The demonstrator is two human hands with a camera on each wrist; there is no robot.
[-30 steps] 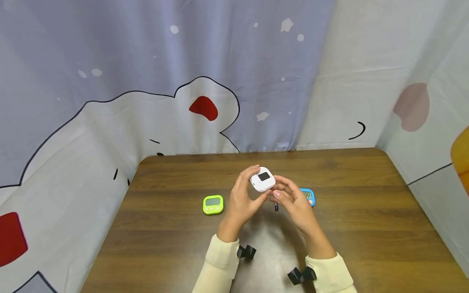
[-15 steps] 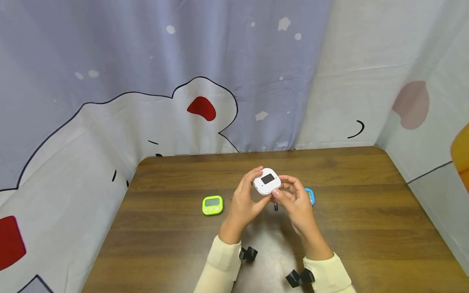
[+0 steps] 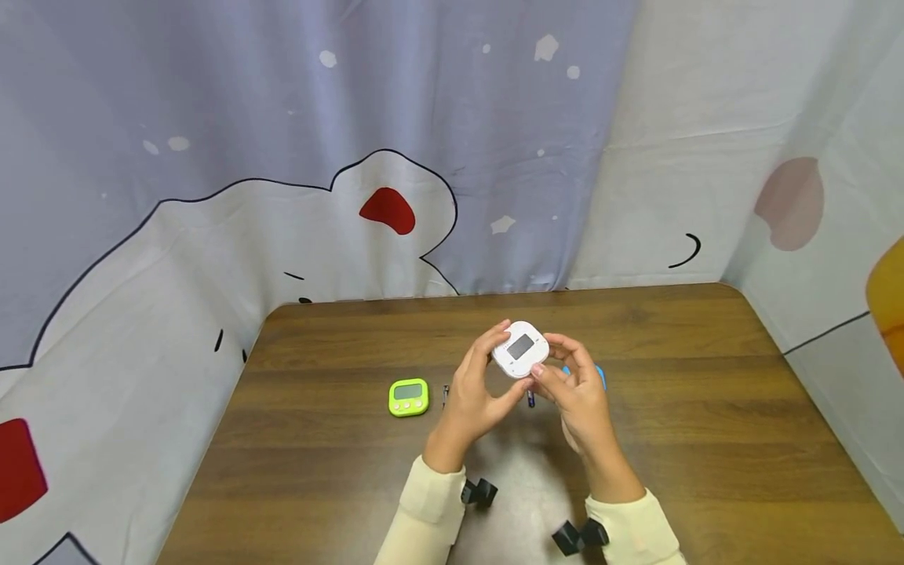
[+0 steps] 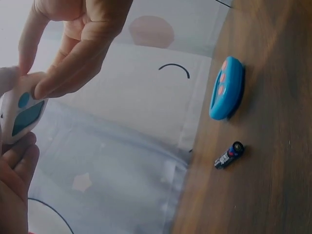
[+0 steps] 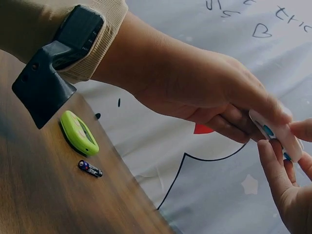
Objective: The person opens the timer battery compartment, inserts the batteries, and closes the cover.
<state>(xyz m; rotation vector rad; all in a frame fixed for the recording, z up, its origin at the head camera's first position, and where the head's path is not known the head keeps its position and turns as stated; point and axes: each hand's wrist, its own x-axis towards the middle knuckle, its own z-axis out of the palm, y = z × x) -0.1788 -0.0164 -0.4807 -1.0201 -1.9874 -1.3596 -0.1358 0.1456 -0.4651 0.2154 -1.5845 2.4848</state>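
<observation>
Above the wooden table, both hands hold a small white digital timer with rounded corners and a grey screen. The left hand grips it at the left, fingers on the upper edge and thumb below. At the lower right corner the right hand pinches it, thumb in front and fingers partly hidden behind. Blue buttons show on the white timer in the right wrist view. In the left wrist view, the right hand's fingertips touch the timer's side near a round blue button.
A green timer lies to the left, beside a small battery. Beyond the right hand lies a blue timer, mostly covered in the head view, with another battery near it. A patterned curtain hangs behind the table.
The white timer has shifted slightly right and turned a little. The right thumb has come onto its lower corner. Its screen looks lighter, and the blue timer is more covered.
</observation>
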